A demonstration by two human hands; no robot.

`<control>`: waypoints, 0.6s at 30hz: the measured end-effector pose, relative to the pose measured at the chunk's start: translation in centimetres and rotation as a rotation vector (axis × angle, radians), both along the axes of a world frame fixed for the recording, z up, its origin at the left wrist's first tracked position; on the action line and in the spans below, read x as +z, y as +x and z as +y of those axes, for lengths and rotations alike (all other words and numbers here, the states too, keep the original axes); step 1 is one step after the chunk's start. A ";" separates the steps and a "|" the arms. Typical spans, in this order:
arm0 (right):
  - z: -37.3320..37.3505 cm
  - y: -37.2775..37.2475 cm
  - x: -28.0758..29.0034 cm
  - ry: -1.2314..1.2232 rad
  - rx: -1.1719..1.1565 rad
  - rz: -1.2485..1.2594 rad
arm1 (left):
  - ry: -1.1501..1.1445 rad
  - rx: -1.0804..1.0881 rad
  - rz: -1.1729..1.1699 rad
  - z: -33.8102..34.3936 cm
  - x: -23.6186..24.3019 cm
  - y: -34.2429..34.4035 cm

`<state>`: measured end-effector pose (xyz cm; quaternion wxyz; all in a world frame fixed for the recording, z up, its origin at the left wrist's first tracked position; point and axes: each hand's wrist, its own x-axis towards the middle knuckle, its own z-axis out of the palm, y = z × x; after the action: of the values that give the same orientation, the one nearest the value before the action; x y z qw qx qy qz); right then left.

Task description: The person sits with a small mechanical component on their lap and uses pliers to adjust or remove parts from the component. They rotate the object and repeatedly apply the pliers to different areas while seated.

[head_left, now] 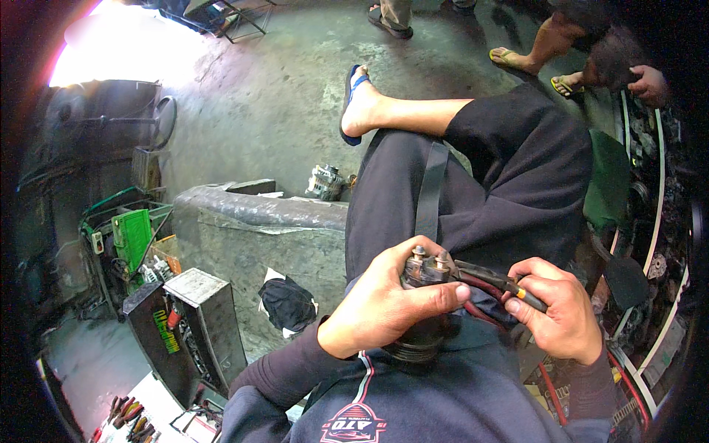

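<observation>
Right now, from my remote seat, I see the left hand [395, 299] curved around a dark cylindrical part [427, 277], its thumb laid across the near side and its other fingers largely hidden behind. The part sits above the wearer's lap, with two metal terminal bolts [430, 256] sticking up from its top. My right hand [554, 306] is closed around the handles of a pair of pliers [506, 282] (dark, with a band of yellow), whose nose points left at the part's upper edge; I cannot tell whether the tips touch it. Beyond the knees, a silvery alternator [325, 182] rests on the floor [266, 111]. To the left of my hands lies a bundled black cloth [288, 303], and farther left stands a grey metal box [198, 288]. At lower left, several hand tools [129, 413] lie together on a white surface [151, 395].
</observation>
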<state>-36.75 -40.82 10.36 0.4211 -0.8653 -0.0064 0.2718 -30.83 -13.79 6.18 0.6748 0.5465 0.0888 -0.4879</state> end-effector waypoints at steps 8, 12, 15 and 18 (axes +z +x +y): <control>0.8 0.0 0.3 -0.032 0.031 -0.025 | 0.051 0.028 -0.026 -0.3 0.4 0.1; 1.2 0.4 0.3 -0.051 0.054 -0.080 | 0.076 0.025 -0.078 -0.4 0.6 0.2; 1.3 0.5 0.2 -0.073 0.073 -0.133 | 0.097 0.027 -0.097 -0.6 0.7 0.2; 1.5 0.4 -0.1 -0.100 0.082 -0.181 | 0.107 0.020 -0.127 -0.6 0.8 0.2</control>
<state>-36.37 -39.36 10.25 0.3634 -0.9054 -0.0662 0.2096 -30.61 -14.36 7.02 0.6537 0.6110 0.0771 -0.4399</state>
